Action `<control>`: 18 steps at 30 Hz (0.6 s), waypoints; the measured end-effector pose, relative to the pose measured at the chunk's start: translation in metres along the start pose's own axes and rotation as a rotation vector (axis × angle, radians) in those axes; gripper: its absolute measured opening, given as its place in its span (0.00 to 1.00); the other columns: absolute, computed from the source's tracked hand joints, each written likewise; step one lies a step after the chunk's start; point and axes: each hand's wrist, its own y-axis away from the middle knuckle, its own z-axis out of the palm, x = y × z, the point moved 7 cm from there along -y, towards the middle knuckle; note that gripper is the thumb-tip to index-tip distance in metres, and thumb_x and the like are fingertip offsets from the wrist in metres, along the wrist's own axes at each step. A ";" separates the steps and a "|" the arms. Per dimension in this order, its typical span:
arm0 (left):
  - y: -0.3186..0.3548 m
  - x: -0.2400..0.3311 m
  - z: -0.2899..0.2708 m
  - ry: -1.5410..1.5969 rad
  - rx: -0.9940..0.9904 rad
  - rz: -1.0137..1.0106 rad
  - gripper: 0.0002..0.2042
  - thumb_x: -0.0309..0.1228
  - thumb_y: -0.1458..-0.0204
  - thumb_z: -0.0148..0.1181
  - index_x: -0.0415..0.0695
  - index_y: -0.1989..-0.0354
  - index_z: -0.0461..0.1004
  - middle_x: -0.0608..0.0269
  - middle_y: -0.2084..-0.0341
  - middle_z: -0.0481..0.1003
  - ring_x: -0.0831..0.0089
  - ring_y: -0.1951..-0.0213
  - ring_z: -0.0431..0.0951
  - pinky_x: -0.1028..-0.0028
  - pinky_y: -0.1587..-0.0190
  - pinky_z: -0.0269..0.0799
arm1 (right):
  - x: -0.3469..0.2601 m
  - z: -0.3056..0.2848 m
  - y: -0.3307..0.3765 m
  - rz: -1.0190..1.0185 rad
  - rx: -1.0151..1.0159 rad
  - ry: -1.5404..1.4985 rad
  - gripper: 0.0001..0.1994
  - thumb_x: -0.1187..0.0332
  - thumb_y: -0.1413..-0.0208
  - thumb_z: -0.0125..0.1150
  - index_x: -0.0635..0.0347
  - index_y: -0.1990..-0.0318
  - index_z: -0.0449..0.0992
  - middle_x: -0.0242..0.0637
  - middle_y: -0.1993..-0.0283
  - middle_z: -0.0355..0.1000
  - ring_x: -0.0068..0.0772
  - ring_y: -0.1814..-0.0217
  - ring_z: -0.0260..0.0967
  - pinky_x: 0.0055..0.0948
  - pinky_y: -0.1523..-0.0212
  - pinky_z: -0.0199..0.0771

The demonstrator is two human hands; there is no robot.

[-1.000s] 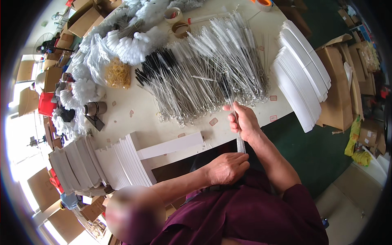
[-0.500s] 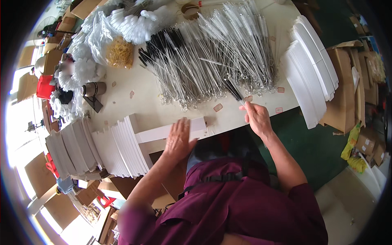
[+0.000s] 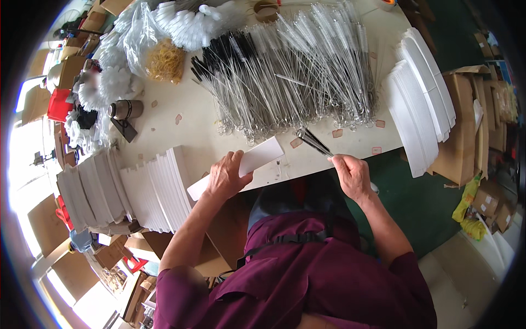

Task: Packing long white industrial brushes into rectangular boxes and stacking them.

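Note:
My left hand (image 3: pixel 226 174) is closed around a long, narrow white box (image 3: pixel 264 154), thumb on the near side. The box lies slanted at the table's front edge, its right end pointing away from me. A small bundle of black-bristled wire brushes (image 3: pixel 314 142) is pinched in my right hand (image 3: pixel 352 174), just right of the box, bristle ends up and to the left. Beyond both hands spreads a wide pile of wire brushes (image 3: pixel 296 82), black bristles on its left and pale ones on its right, with loop ends toward me.
Flat white boxes stand in a row (image 3: pixel 156 189) at the left. More white pieces are stacked (image 3: pixel 411 104) at the table's right edge. Yellow rubber bands (image 3: pixel 165 61), a metal flask (image 3: pixel 125 109), white plastic bundles (image 3: pixel 192 24) and a tape roll (image 3: pixel 267 11) occupy the far left and back.
My left hand has gone from lying flat on the white box to gripping it, and the box has swung to a slant. The black brushes in my right hand have moved slightly toward me.

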 end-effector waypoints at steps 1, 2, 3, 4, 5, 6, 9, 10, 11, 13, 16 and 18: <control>-0.004 0.005 -0.005 0.000 -0.001 0.001 0.26 0.36 0.55 0.72 0.39 0.50 0.71 0.49 0.63 0.77 0.48 0.62 0.80 0.55 0.58 0.77 | 0.000 -0.001 0.000 0.001 0.001 0.000 0.15 0.60 0.32 0.57 0.63 0.63 0.81 0.45 0.74 0.76 0.48 0.73 0.76 0.38 0.71 0.72; -0.007 0.011 -0.015 0.083 0.052 0.008 0.24 0.36 0.55 0.71 0.39 0.51 0.72 0.48 0.64 0.77 0.49 0.63 0.80 0.56 0.59 0.78 | -0.003 -0.004 0.001 -0.052 0.035 0.029 0.13 0.61 0.33 0.58 0.62 0.63 0.81 0.44 0.73 0.76 0.49 0.72 0.76 0.39 0.71 0.73; -0.009 0.017 -0.026 0.164 0.105 0.012 0.22 0.36 0.54 0.70 0.38 0.53 0.72 0.48 0.65 0.78 0.50 0.65 0.80 0.57 0.60 0.78 | -0.007 -0.006 0.002 -0.107 0.067 0.057 0.12 0.63 0.34 0.59 0.62 0.64 0.81 0.44 0.71 0.77 0.50 0.71 0.76 0.39 0.70 0.74; -0.013 0.026 -0.034 0.165 0.103 0.012 0.22 0.36 0.54 0.70 0.38 0.53 0.72 0.48 0.65 0.78 0.50 0.65 0.80 0.57 0.60 0.78 | -0.008 -0.008 0.002 -0.105 0.067 0.057 0.12 0.63 0.34 0.59 0.62 0.64 0.81 0.44 0.71 0.77 0.50 0.71 0.76 0.39 0.70 0.74; -0.018 0.031 -0.039 0.258 0.052 -0.056 0.22 0.36 0.54 0.70 0.37 0.54 0.71 0.46 0.67 0.77 0.50 0.65 0.81 0.58 0.60 0.77 | -0.012 -0.010 0.003 -0.140 0.071 0.102 0.11 0.63 0.34 0.59 0.62 0.64 0.81 0.43 0.71 0.77 0.49 0.71 0.76 0.40 0.71 0.75; -0.021 0.033 -0.041 0.349 0.002 -0.126 0.22 0.36 0.54 0.69 0.36 0.55 0.71 0.44 0.69 0.77 0.50 0.66 0.81 0.59 0.60 0.77 | -0.016 -0.012 0.003 -0.176 0.074 0.147 0.11 0.64 0.35 0.60 0.61 0.64 0.81 0.43 0.71 0.77 0.49 0.71 0.77 0.40 0.71 0.75; -0.032 0.038 -0.039 0.716 -0.126 -0.222 0.21 0.33 0.53 0.61 0.33 0.53 0.70 0.50 0.72 0.76 0.63 0.71 0.80 0.65 0.64 0.76 | -0.020 -0.013 0.003 -0.200 0.052 0.188 0.10 0.64 0.36 0.61 0.60 0.64 0.81 0.41 0.72 0.76 0.47 0.73 0.76 0.40 0.72 0.74; -0.034 0.045 -0.034 1.026 -0.216 -0.281 0.21 0.32 0.53 0.58 0.32 0.53 0.70 0.54 0.72 0.76 0.68 0.71 0.79 0.67 0.65 0.77 | -0.021 -0.014 0.003 -0.198 0.051 0.186 0.10 0.64 0.36 0.61 0.60 0.64 0.81 0.41 0.72 0.76 0.47 0.73 0.76 0.40 0.72 0.74; -0.038 0.053 -0.034 1.064 -0.246 -0.253 0.22 0.33 0.53 0.56 0.29 0.52 0.69 0.54 0.70 0.77 0.68 0.73 0.78 0.68 0.67 0.76 | -0.024 -0.014 0.003 -0.218 0.047 0.202 0.09 0.64 0.37 0.61 0.59 0.64 0.81 0.40 0.73 0.75 0.46 0.74 0.75 0.39 0.73 0.73; -0.043 0.063 -0.029 1.136 -0.289 -0.278 0.22 0.33 0.54 0.56 0.30 0.52 0.69 0.53 0.70 0.77 0.68 0.73 0.78 0.68 0.67 0.76 | -0.029 -0.014 0.003 -0.240 0.041 0.215 0.08 0.65 0.37 0.62 0.59 0.65 0.81 0.39 0.74 0.74 0.45 0.75 0.74 0.39 0.74 0.73; -0.050 0.082 -0.026 1.217 -0.330 -0.288 0.24 0.35 0.54 0.56 0.30 0.51 0.71 0.51 0.69 0.77 0.69 0.74 0.78 0.68 0.67 0.75 | -0.034 -0.014 0.005 -0.272 0.047 0.205 0.08 0.65 0.38 0.62 0.58 0.65 0.81 0.38 0.76 0.73 0.44 0.77 0.73 0.38 0.75 0.72; -0.054 0.087 -0.026 1.109 -0.366 -0.263 0.26 0.38 0.53 0.57 0.29 0.49 0.72 0.51 0.70 0.77 0.69 0.74 0.78 0.69 0.67 0.75 | -0.035 -0.013 0.006 -0.274 0.031 0.228 0.07 0.65 0.38 0.63 0.58 0.65 0.81 0.37 0.77 0.72 0.43 0.78 0.72 0.39 0.76 0.71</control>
